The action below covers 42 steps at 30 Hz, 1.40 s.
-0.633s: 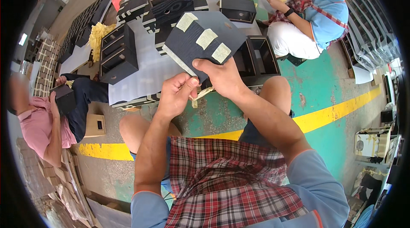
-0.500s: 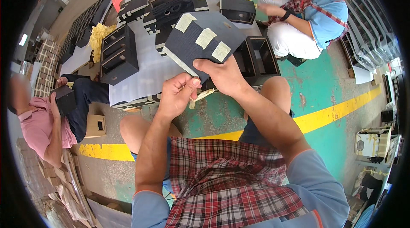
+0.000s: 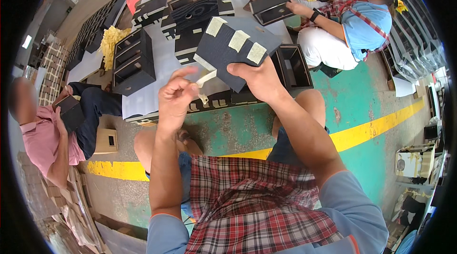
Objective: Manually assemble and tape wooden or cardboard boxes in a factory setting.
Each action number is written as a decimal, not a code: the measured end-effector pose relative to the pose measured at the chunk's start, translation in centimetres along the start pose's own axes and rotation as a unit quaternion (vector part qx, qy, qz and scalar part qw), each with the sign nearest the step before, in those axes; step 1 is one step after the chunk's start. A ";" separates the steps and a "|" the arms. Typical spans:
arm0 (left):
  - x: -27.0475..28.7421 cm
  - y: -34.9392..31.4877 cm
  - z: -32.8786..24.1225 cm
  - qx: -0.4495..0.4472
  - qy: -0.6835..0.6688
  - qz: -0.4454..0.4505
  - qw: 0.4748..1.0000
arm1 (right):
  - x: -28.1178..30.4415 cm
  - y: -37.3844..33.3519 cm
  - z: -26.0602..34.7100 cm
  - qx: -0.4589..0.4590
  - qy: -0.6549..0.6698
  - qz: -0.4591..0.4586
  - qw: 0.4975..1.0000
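My right hand (image 3: 259, 79) grips a black wooden box (image 3: 228, 56), thumb across its near face, and holds it tilted above the table edge. Three short pieces of pale masking tape (image 3: 238, 41) lie across one edge of the box. A longer strip of masking tape (image 3: 206, 78) hangs partly loose from the box's left edge. Its free end reaches my left hand (image 3: 176, 97), which pinches it near the thumb; the upper fingers are smeared by motion. The box's far sides are hidden.
A white-covered table (image 3: 164, 71) carries several taped black boxes. A three-compartment black unit (image 3: 134, 83) stands left, beside crumpled yellow tape (image 3: 112, 40). A person at right holds an open black box (image 3: 271, 7); another at left holds a dark box (image 3: 72, 112).
My left hand has moved left and up from the box, drawing the tape strip out. The box has shifted slightly right. The person at right has taken hold of the open box and raised it.
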State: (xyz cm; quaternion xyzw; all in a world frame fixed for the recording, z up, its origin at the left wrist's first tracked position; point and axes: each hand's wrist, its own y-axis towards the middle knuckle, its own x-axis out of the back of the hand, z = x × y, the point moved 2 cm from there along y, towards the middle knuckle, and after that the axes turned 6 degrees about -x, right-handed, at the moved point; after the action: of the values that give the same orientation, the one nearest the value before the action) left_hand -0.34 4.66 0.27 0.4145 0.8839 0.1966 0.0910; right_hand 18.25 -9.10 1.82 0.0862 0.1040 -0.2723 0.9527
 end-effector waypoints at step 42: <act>-0.1 0.5 -2.3 0.031 0.348 -0.048 0.936 | -0.9 -0.7 0.6 -0.133 -0.219 0.171 0.951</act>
State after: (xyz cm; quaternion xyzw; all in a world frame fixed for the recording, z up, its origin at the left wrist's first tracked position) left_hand -0.63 4.27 2.54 0.2795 0.8850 0.2964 -0.2254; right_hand 17.16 -9.38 2.57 -0.0862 -0.0884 -0.1011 0.9872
